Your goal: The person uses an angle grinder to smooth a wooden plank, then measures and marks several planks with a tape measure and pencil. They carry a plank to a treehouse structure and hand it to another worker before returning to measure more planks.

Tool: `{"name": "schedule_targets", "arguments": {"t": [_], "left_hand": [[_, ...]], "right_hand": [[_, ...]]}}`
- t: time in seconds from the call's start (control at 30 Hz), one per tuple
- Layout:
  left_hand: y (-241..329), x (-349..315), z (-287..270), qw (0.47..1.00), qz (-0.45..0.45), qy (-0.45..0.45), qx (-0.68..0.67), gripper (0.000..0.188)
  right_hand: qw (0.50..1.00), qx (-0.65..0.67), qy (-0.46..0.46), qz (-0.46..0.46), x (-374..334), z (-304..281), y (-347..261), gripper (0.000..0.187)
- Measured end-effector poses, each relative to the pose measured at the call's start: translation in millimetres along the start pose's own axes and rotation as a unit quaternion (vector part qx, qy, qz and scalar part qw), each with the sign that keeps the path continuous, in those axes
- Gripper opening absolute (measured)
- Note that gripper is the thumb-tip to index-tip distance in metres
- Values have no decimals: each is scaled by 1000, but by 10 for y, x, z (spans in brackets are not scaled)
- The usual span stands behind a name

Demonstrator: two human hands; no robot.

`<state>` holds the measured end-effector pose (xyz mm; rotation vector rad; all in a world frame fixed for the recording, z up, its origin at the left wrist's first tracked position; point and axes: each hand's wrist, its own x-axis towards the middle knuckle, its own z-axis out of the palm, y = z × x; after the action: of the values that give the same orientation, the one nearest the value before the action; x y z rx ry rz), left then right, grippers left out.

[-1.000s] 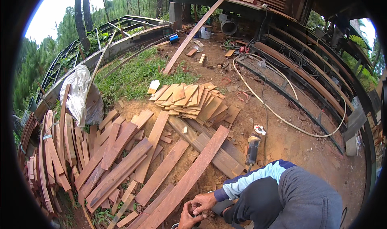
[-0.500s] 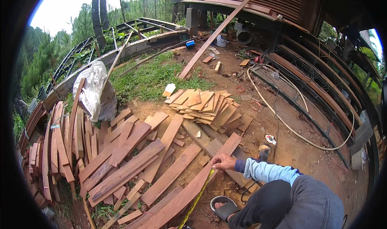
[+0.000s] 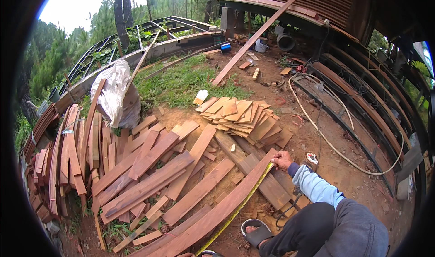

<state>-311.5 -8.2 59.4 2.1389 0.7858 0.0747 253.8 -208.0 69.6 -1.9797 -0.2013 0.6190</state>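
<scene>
A long reddish-brown board [image 3: 226,216] runs from the lower edge up to the right. Along its right edge lies the yellow blade of a tape measure [image 3: 240,206], pulled out straight. At the board's far end, my right hand [image 3: 282,160] pinches the tip of the tape against the wood. Only a sliver of my left hand [image 3: 186,254] shows at the lower edge, by the near end of the board and tape; its fingers are mostly hidden. Just beyond my right hand lies a power tool with a round disc [image 3: 311,158], partly covered by the hand.
Loose boards [image 3: 145,180] lie piled at left, beside a white plastic sack [image 3: 117,94]. Short cut pieces [image 3: 240,114] are stacked ahead, near thicker planks [image 3: 265,180]. A pale hose [image 3: 326,144] curves across the dirt at right. My sandalled foot [image 3: 257,232] is close to the tape.
My right hand has slid along the board to its far end, up and right, drawing the tape with it. The view has shifted slightly left.
</scene>
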Motion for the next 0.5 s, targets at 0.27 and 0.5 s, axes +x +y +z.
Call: {"name": "schedule_targets", "arguments": {"t": [0.27, 0.5], "left_hand": [[624, 461, -245, 990, -100, -72, -62, 31], [545, 647, 76, 990, -126, -36, -57, 26]], "right_hand": [[997, 28, 76, 14, 203, -334, 366, 14], [991, -19, 133, 4, 364, -468, 461, 11]]}}
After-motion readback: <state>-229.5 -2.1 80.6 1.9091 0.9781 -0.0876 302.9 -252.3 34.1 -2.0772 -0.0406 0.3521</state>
